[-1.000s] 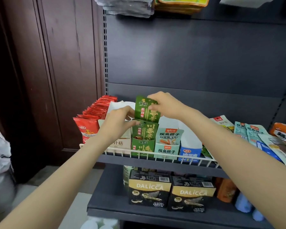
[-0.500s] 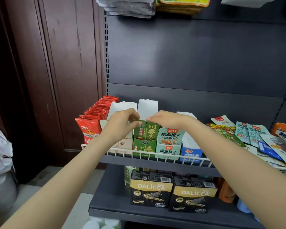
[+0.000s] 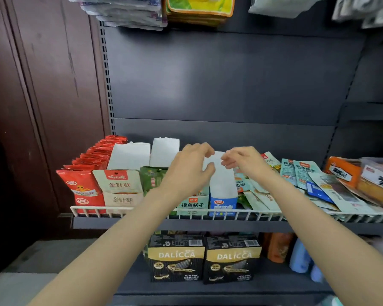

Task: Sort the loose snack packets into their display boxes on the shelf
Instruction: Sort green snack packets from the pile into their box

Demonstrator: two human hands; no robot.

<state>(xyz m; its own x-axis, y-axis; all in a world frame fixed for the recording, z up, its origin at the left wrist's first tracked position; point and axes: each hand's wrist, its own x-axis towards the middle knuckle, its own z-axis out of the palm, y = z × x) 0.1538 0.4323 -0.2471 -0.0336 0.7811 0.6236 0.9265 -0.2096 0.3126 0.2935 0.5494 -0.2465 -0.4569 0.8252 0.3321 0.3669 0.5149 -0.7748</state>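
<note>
At the left end of the grey metal shelf, behind its white wire front rail, stand the red packet box, the beige mushroom-snack box and the green box, all filled. The left hand hovers with loosely curled fingers, gripping nothing, over the pale-green fish-snack box. The right hand, likewise empty, hangs above the blue box with a tall white back flap. Loose pale-green foil packets lie fanned flat toward the shelf's right end (some overlapping). Best to lift one by its top edge and slide it upright into its matching box.
</note>
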